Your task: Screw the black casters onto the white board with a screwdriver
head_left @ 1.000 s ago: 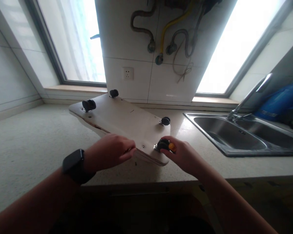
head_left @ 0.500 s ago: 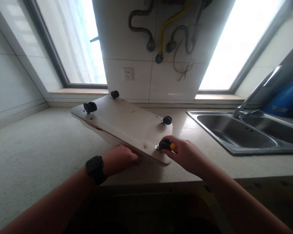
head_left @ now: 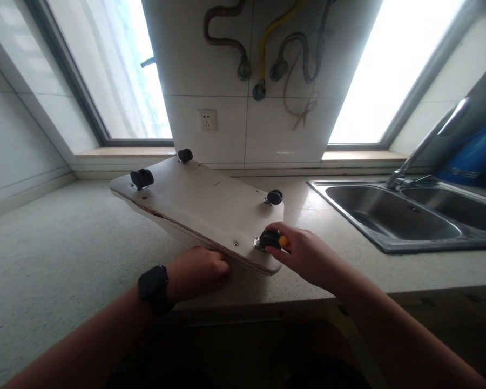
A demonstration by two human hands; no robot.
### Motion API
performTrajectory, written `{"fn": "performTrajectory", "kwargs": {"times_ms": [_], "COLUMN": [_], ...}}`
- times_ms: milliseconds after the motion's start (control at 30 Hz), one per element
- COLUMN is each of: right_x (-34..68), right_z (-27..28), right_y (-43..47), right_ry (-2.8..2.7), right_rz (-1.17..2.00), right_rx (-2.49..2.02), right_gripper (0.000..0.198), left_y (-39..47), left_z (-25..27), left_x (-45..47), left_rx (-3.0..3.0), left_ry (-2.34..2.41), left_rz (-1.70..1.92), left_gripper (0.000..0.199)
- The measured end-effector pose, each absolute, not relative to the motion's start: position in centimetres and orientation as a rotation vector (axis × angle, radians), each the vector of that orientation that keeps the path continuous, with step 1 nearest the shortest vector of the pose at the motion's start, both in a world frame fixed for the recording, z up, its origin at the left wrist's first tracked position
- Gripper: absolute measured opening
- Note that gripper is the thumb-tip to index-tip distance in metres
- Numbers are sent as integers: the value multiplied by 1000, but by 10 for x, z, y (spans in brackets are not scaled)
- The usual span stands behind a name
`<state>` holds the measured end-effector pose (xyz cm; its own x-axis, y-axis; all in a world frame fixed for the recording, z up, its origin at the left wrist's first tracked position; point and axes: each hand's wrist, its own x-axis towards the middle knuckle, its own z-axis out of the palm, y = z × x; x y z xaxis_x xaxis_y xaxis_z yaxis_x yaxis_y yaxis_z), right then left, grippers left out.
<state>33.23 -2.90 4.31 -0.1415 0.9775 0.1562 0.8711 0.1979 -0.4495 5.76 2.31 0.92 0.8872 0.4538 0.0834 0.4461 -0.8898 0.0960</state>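
Observation:
A white board [head_left: 202, 200] with rounded corners lies tilted on the counter, its black swivel casters facing up. My right hand [head_left: 297, 246] is closed around the near right caster [head_left: 269, 239], whose metal plate [head_left: 256, 243] shows at the board's corner. An orange-yellow knob or handle end [head_left: 284, 241] sticks out between the right fingers; the rest of it is hidden. Against the board's front edge, my left hand [head_left: 200, 270] rests with curled fingers, and what they hold, if anything, is hidden. More casters stand at the far left [head_left: 141, 178], back [head_left: 185, 155] and right [head_left: 274, 197].
The speckled counter [head_left: 56, 259] runs along the tiled wall. A steel double sink [head_left: 389, 213] with a faucet [head_left: 413, 146] is on the right, beside a blue object [head_left: 476, 154]. Behind the board are a wall socket [head_left: 207, 120] and hanging hoses [head_left: 263, 48].
The whole view has shifted slightly, so the board and hands appear a little further left. Both hands keep their places at the board, the right one still on the caster.

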Motion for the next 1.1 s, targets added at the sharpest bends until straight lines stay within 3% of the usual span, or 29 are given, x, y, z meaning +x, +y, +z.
{"fn": "performTrajectory", "kwargs": {"times_ms": [133,367,500,600,833,1100], "right_x": [338,353,358,360,360,361], "right_z": [45,54,57,54,53,51], "right_y": [-26,-11,-3,-1,-2,-2], "right_ry": [-2099,-2237,-2292,-2311,-2302,-2296], "right_rz": [392,474,515,499,499,474], "right_rx": [-1707,-1570,-1507,-1491,-1496,-1511], "right_gripper": [36,39,40,41,41,39], "left_y": [7,-5,-3,-1,10,22], "left_z": [27,42,39,44,56,42], "left_x": [67,73,72,74,88,111], "left_rx": [2772,2249,2014,2125,2444,2648], "left_ry": [593,449,535,547,801,983], "left_rz": [21,179,342,474,664,697], "left_gripper": [9,6,19,30,16,15]}}
